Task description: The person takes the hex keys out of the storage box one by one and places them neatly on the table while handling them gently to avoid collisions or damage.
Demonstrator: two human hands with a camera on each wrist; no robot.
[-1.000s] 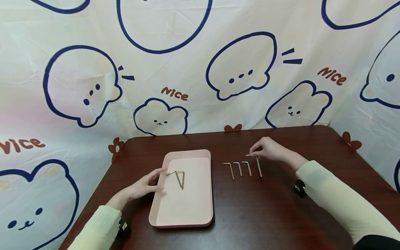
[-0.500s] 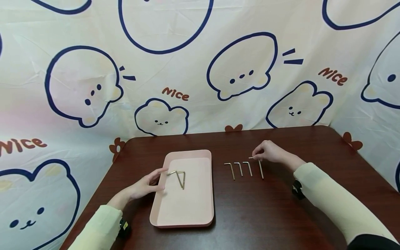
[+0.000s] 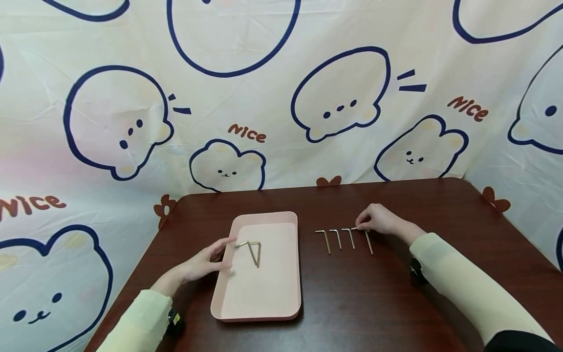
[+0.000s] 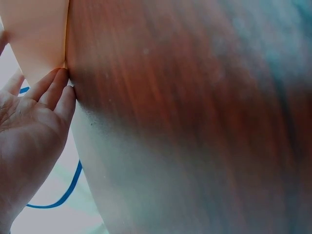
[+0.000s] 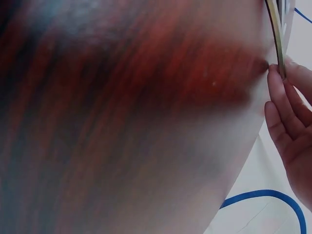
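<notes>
My right hand (image 3: 383,219) pinches an L-shaped hex key (image 3: 369,243) near its bend, at the right end of a row on the table. In the right wrist view the metal hex key (image 5: 278,39) runs up from between the fingertips. To its left lie three more keys: a brassy hex key (image 3: 327,243), a silver hex key (image 3: 338,239) and another silver hex key (image 3: 351,239). My left hand (image 3: 198,263) rests on the left wall of a pink tray (image 3: 264,300), fingers extended. Inside the tray, two brassy hex keys (image 3: 252,253) overlap.
Both the tray and the row of keys are on a dark brown wooden table (image 3: 374,303). A cloth backdrop (image 3: 281,107) with cartoon prints hangs behind the table and along its sides.
My right hand has drawn the pinched hex key nearer to me, so its short arm now sits about level with those of the row. My left hand and the tray stay put.
</notes>
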